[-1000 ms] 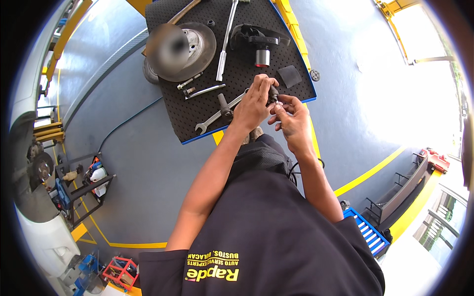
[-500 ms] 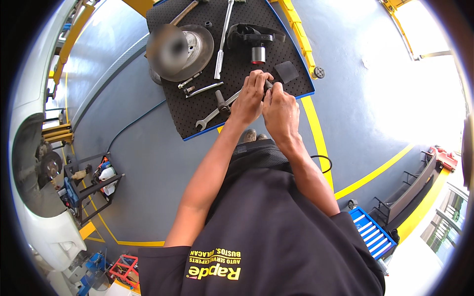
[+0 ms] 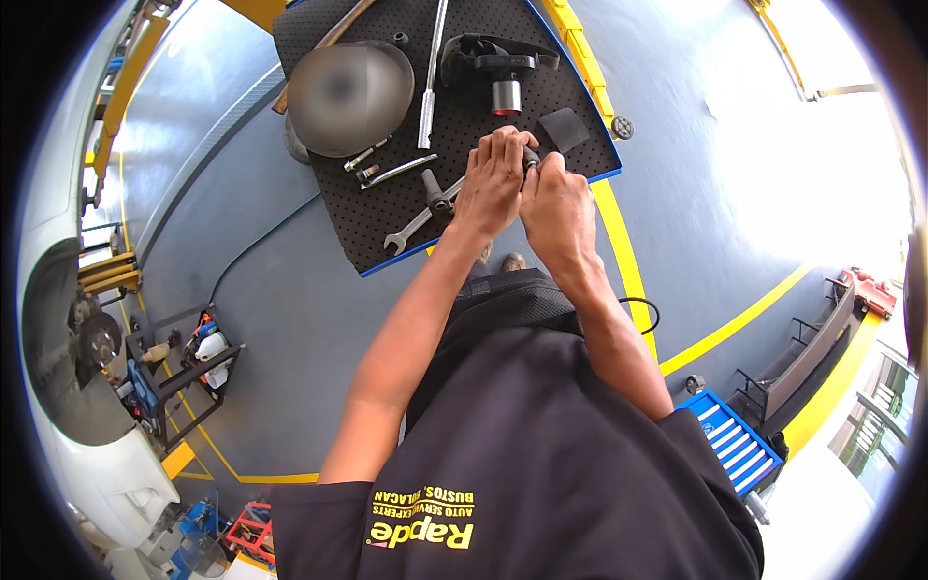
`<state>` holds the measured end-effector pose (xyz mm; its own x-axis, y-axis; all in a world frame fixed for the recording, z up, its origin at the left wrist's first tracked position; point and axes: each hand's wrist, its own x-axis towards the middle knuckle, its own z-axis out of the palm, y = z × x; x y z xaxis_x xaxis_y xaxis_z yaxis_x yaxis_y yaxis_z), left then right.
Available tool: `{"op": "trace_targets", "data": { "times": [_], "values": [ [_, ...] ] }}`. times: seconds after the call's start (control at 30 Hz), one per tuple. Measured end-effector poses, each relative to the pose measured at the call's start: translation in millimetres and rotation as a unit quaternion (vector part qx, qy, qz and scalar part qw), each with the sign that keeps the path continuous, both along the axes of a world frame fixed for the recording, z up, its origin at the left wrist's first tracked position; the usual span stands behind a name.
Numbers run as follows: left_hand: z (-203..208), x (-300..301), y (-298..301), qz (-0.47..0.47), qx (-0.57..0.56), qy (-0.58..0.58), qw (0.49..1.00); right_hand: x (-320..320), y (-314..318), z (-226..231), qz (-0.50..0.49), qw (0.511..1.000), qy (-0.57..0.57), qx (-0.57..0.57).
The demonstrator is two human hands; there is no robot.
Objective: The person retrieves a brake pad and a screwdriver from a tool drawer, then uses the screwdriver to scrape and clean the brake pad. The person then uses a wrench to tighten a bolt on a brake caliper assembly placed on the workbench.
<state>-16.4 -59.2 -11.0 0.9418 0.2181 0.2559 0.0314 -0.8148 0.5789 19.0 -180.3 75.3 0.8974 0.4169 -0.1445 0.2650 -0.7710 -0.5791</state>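
Observation:
Both my hands meet over the near right part of a black perforated mat (image 3: 387, 217). My left hand (image 3: 491, 182) has its fingers curled round a small dark cylindrical part (image 3: 531, 157), most of which is hidden. My right hand (image 3: 559, 205) pinches the near end of that part, its fingers closed. Under my left hand a combination wrench (image 3: 414, 230) sticks out to the left, its open end showing. A grey bolt-like piece (image 3: 434, 187) lies against the wrench. Just beyond my hands are a dark brake pad (image 3: 564, 129) and a silver cylinder (image 3: 507, 97) on a black bracket-like part.
A brake disc (image 3: 391, 106), partly blurred, sits on the mat's left, near a wooden handle (image 3: 338, 27). A long steel bar (image 3: 427, 106), another wrench (image 3: 401, 170) and bolts (image 3: 362, 158) lie between. A white car (image 3: 87, 454) stands left; a blue tool cart (image 3: 730, 440) is at right.
The bench and its tools sit slightly higher in the picture. My hands have shifted a little to the right and keep hold of the same part. One shoe has moved.

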Motion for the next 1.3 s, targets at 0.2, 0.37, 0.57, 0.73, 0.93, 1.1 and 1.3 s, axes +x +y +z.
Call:
{"op": "trace_targets", "data": {
  "times": [0.2,0.37,0.57,0.73,0.93,1.1,1.3],
  "values": [
    [-11,7,6,0.009,0.011,-0.017,1.000,6,13,9,0.014,0.997,-0.025,-0.066],
    [-22,9,14,-0.007,0.001,0.007,1.000,17,36,23,0.052,0.985,-0.048,-0.156],
    [-31,12,14,-0.001,0.015,-0.012,1.000,34,56,10,0.106,0.977,-0.064,-0.173],
    [-25,8,15,0.004,-0.023,0.002,1.000,28,55,29,0.079,0.975,-0.043,-0.205],
    [-24,9,16,0.016,-0.070,-0.057,0.996,32,54,20,0.080,0.978,-0.020,-0.191],
    [-19,8,16,0.018,-0.096,-0.072,0.993,7,34,59,0.076,0.970,-0.034,-0.227],
    [-6,8,19,-0.006,-0.155,-0.071,0.985,48,14,67,-0.071,0.985,-0.092,-0.128]
  ]
}}
